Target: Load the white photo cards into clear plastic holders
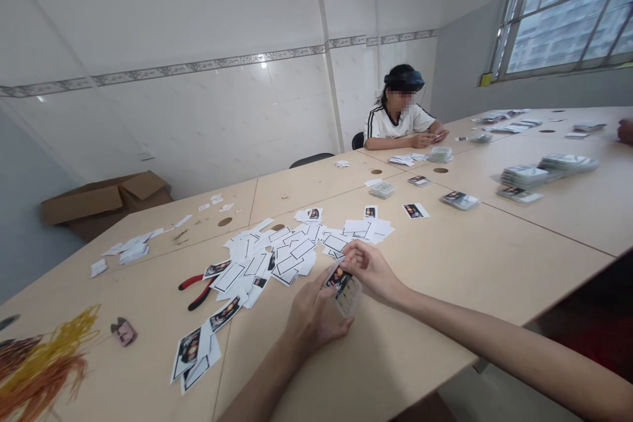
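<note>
- Thumb of my left hand lies along the left side of a clear, flat, rectangular plastic case, with fingers beneath; this hand is gripping it.
- My right hand has its fingers curled in at the far end, by the dark printed card in the case; I cannot tell whether they pinch the card or only touch the edge.
- Long axis of the case slants from far left to near right, its face tilted up toward me. Both hands meet it: the left from the near left side, the right across its far end.
- My left arm rises from the bottom of the view; my right arm stretches in from the lower right, over the front of the pale wooden counter.
- Just beyond my hands spreads a loose heap of white paper cards with black outlines; at its left edge are pliers with red and black handles.
- Farther right lies another clear case with a dark printed card, then stacked clear cases.
- Across the counter sits a person in a white shirt, both hands raised around something small.
</note>
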Motion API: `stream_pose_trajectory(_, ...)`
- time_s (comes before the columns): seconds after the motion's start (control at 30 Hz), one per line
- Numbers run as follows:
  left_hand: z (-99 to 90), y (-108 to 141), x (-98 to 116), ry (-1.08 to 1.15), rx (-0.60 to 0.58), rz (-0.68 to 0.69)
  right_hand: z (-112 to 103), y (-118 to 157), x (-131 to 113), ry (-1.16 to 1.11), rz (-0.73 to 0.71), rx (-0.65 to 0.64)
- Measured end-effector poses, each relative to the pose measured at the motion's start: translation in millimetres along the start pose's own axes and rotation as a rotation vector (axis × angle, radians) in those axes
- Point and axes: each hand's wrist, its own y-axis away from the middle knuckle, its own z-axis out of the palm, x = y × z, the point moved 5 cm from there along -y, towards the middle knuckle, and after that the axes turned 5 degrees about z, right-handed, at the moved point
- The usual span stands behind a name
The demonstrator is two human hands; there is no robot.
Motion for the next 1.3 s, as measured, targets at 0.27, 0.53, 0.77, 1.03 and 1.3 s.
stream_pose_trajectory(0.27, -0.6, -0.5, -1.1, 0.007, 0.002, 0.002, -0.2, 0.6, 1.5, 0.028, 0.004, 0.015)
stream_pose_trajectory(0.53, 1.1, 0.5, -2.2, 0.02, -0.001, -0.014, 0.0, 0.6, 3.2, 0.032, 0.001, 0.031)
stream_pose_trajectory(0.77, 1.1, 0.0, -2.5, 0.03, 0.017, -0.008, 0.1, 0.1, 4.9, 0.028, 0.005, 0.04)
stream_pose_trajectory(1.03, 3.0, 1.8, -3.9, 0.054, 0.011, -0.025, 0.5, -0.2, 4.8, -0.001, 0.011, 0.048)
stream_pose_trajectory(1.3, 1.9, -0.9, -3.1, 0.057, -0.006, -0.022, -0.6, -1.2, 7.2, 0.004, 0.039, 0.06)
